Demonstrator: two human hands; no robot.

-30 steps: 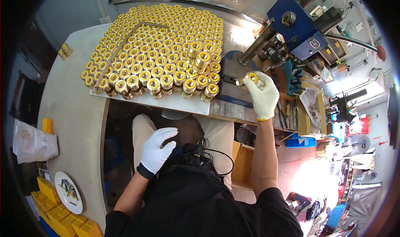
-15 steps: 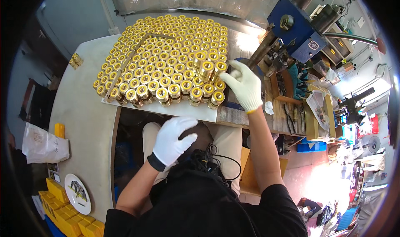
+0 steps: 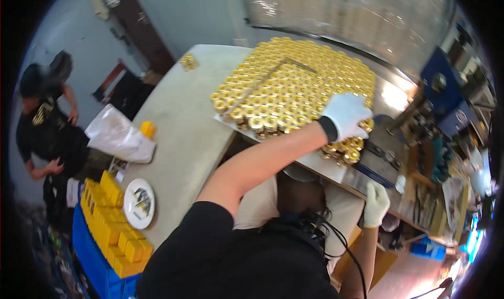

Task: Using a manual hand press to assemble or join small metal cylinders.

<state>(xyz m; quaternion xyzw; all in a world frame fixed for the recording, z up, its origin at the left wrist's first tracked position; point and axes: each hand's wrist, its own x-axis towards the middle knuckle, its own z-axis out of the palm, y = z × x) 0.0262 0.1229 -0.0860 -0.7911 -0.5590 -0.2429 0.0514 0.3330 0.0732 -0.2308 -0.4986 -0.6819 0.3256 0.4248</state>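
Rows of brass-coloured cylindrical fittings (image 3: 294, 89) stand close together on a white sheet on the table. My left hand (image 3: 346, 115), in a white glove, reaches across to their right end. Its fingers curl down around a brass fitting, which partly shows at the fingertips; the hand covers the fittings beneath it. Several more fittings (image 3: 344, 152) stand just below the hand, at the sheet's near right corner. My right hand (image 3: 377, 203), in a cream glove, is low beside the table's front edge, apart from the fittings. Blur hides how its fingers are set.
A thin metal strip (image 3: 252, 89) lies among the fittings. To the left are a white bag (image 3: 119, 133), a plate (image 3: 147, 218) with small dark pieces, and yellow boxes (image 3: 107, 230) on a blue crate. A blue machine (image 3: 441, 83) stands right. Another person (image 3: 50, 125) stands far left.
The view has swung left. My left hand has moved from above my lap onto the right end of the fittings. My right hand has drawn back from them to the table edge.
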